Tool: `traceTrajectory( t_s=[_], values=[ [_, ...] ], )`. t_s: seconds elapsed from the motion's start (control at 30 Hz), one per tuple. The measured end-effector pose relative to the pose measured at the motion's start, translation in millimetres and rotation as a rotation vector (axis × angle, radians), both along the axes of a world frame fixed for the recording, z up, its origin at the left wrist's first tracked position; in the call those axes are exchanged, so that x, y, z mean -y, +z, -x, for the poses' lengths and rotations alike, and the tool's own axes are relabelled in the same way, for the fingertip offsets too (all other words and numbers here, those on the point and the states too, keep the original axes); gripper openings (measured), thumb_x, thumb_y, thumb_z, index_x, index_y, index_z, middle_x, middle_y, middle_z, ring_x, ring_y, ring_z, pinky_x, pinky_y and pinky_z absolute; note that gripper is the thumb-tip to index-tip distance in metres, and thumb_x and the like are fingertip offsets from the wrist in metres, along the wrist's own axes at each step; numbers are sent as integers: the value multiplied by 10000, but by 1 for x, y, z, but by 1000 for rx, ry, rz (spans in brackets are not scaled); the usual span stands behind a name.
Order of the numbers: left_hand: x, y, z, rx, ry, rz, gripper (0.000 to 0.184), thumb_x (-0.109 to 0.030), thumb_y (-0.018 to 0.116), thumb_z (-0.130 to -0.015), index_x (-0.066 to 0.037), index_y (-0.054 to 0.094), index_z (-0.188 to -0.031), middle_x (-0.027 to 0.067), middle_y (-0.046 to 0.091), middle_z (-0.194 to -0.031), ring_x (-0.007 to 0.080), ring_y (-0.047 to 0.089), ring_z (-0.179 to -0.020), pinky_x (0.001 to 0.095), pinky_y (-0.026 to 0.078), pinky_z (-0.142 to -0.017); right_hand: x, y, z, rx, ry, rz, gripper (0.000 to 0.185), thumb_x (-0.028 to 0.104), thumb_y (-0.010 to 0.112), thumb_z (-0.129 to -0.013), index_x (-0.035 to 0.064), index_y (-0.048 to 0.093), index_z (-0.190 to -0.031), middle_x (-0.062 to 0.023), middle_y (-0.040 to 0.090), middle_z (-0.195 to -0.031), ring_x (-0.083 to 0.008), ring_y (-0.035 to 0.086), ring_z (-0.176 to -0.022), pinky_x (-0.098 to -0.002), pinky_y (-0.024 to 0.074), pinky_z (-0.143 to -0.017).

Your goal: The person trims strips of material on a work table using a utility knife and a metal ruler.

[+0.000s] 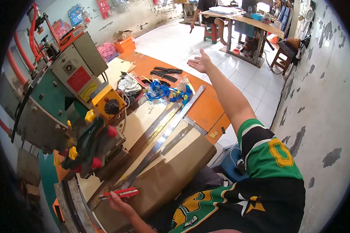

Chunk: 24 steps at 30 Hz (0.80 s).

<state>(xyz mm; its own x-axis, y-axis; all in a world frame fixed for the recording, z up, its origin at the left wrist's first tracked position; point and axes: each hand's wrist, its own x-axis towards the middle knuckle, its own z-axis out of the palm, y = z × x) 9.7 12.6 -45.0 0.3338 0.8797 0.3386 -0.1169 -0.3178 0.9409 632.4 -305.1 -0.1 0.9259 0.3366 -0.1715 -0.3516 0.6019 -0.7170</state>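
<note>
My left hand (119, 204) is closed around a red-handled cutter (125, 193) with a metal tip, low over the near end of the table. Just beyond it, a long steel ruler (163, 139) lies slantwise over cream sheet material (144, 123). Beside the ruler, a brown padded sheet (171, 171) covers the table side nearest my body. My right hand (199, 63) is stretched far out past the table, palm showing and fingers apart, holding nothing. Blue plastic wrapping (158, 90) and dark strips (165, 73) lie on the orange tabletop (206, 105).
A green-and-grey machine (52, 93) with a yellow control box (108, 101) stands at the left, over the table. An orange crate (125, 45) is on the floor behind. Another person (210, 11) sits at a far workbench (252, 19). A peeling wall (319, 116) runs along the right.
</note>
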Motion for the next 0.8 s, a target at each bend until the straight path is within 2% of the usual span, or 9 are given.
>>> traceTrajectory(
  t_s=[0.1, 0.27, 0.33, 0.53, 0.67, 0.7, 0.73, 0.77, 0.8],
  values=[
    [-9, -6, 8, -98, 4, 3, 425, -443, 517, -1028, -39, 573, -906, 41, 598, -685, 116, 535, -516, 237, 379, -454, 11, -25, -23, -119, -179, -170, 1131, 722, 490, -927, 9, -89, -1587, -342, 178, -1600, -464, 274, -1476, -517, 261, -1212],
    [-22, -24, 14, -93, -27, 12, 435, -450, 515, -1026, -38, 580, -903, 48, 621, -716, 112, 524, -518, 244, 370, -454, 29, -40, -48, -149, -237, -201, 1244, 774, 549, -859, 11, -116, -1583, -326, 108, -1622, -462, 211, -1500, -581, 256, -1191],
    [-8, 2, 14, -274, -47, 47, 521, -430, 488, -1045, 29, 695, -913, 126, 733, -779, 200, 651, -614, 273, 472, -568, 35, -29, -56, -120, -231, -275, 1318, 804, 607, -796, 28, -110, -1583, -329, 64, -1624, -478, 172, -1505, -628, 248, -1176],
    [-10, -3, 6, -257, -65, 84, 554, -454, 469, -1054, 21, 674, -858, 130, 731, -738, 184, 615, -571, 274, 452, -542, 35, 44, -101, 67, -170, -603, 1597, 736, 838, -585, 42, -230, -1547, -282, -68, -1635, -487, 98, -1511, -696, 219, -1177],
    [-31, -24, 25, -354, -69, 67, 528, -441, 483, -1051, 18, 694, -896, 146, 749, -788, 217, 700, -667, 292, 560, -627, 8, 83, -105, 57, -243, -675, 1524, 755, 825, -573, 287, -232, -1567, -233, -114, -1647, -492, -3, -1515, -787, 219, -1110],
    [-39, -36, 18, -375, -50, 69, 528, -441, 483, -1051, 18, 694, -896, 146, 749, -788, 217, 700, -667, 292, 560, -627, 2, 83, -100, 62, -320, -657, 1324, 728, 806, -640, 363, -42, -1588, -222, -67, -1636, -449, -6, -1523, -820, 174, -1095],
    [-43, -45, 3, -271, 151, -97, 468, -439, 502, -1039, -15, 639, -895, 86, 676, -745, 156, 605, -601, 262, 451, -542, -1, 62, -111, 231, -389, -554, 894, 526, 799, -808, 142, 347, -1476, -293, 279, -1504, -425, 389, -1396, -688, 446, -1036],
    [-40, -44, 13, -253, 233, -179, 441, -438, 512, -1033, -32, 611, -895, 56, 639, -723, 125, 558, -569, 247, 396, -500, 2, 40, -123, 183, -398, -531, 894, 526, 799, -808, 142, 347, -1476, -293, 279, -1504, -425, 389, -1396, -688, 446, -1036],
    [-34, -37, 18, -238, 320, -260, 416, -437, 522, -1028, -48, 584, -895, 26, 602, -702, 95, 510, -536, 232, 341, -457, 3, 21, -132, 52, -272, -536, 537, 353, 759, -875, 77, 461, -1227, -233, 469, -1214, -289, 516, -1010, -417, 511, -794]
  ],
)
